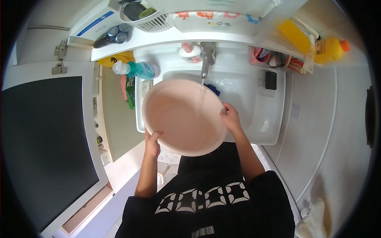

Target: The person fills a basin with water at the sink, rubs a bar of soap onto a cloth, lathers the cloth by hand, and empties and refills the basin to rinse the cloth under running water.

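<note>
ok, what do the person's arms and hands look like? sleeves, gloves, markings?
Left hand and right hand: bare, no gloves or wristwear visible. Forearms bare too, no cables or markings seen. Short black sleeves, part of a black top with a pale, blocky segmented print across the front.

The basin (152,105) is pale pink, the sink (254,115) beneath it white. Beyond the basin, the tap (206,55) is silver, the bottle (141,70) teal and white. On the basin's near side, the shirt (210,166) is black with pale numerals.
</note>
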Action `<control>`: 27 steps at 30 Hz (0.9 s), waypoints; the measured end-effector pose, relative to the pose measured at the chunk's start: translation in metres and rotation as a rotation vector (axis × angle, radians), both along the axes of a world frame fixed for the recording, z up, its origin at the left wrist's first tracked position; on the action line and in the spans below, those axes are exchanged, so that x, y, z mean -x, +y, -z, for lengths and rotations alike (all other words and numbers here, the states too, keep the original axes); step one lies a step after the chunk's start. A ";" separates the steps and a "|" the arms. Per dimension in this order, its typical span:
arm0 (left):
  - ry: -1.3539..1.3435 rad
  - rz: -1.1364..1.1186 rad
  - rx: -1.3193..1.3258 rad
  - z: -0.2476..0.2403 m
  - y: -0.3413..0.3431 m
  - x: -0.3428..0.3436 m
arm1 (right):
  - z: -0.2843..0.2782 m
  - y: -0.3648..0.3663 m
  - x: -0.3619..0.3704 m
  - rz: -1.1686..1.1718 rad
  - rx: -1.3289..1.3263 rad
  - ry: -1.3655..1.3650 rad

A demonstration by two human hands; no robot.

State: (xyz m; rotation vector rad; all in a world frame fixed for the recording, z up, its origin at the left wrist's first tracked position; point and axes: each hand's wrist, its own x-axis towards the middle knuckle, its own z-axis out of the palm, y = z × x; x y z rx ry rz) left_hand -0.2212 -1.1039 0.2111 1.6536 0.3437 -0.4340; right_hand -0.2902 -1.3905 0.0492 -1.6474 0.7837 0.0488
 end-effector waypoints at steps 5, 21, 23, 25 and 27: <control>0.091 -0.121 0.286 0.021 0.025 -0.010 | -0.014 -0.024 0.005 0.179 -0.214 0.041; 0.384 0.077 0.607 0.099 0.034 -0.029 | -0.079 -0.032 0.025 0.428 -0.942 -0.165; 0.388 0.087 0.621 0.101 0.034 -0.031 | -0.077 -0.035 0.027 0.407 -0.910 -0.150; 0.390 0.098 0.633 0.101 0.034 -0.032 | -0.075 -0.033 0.026 0.429 -0.855 -0.145; 0.341 0.074 0.617 0.100 0.033 -0.032 | -0.076 -0.029 0.025 0.453 -0.803 -0.141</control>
